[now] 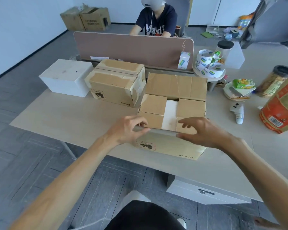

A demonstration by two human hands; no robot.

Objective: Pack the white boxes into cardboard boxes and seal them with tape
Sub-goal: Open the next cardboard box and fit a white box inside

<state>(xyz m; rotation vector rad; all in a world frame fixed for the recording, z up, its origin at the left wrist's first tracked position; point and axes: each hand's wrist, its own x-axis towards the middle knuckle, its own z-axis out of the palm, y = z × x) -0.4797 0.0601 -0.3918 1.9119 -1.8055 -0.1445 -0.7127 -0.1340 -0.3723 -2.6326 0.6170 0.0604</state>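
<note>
Desk (73, 117): it carried everything; the open cardboard box (170, 146) sat at its near edge, right in front of you.
Open cardboard box: the job was closing it, so you needed to keep it square and hold it from sliding as you folded.
Far flap (175, 87): it stood upright, to be brought down last to meet the near one.
Near flap (163, 131): you had to fold it flat over both short flaps (154, 105) and press along the crease.
Packed white box (170, 112): it lay inside, showing between the short flaps, just beyond your fingertips.
Loose white box (65, 77): it sat well apart, far left.
Left hand (128, 128): your fingers were curled, pinching the near flap's edge.
Right hand (206, 131): your fingers were spread over the flap; whether the thumb clamped it, I cannot tell.
Tape roll (208, 63): it waited well beyond your right hand.
</note>
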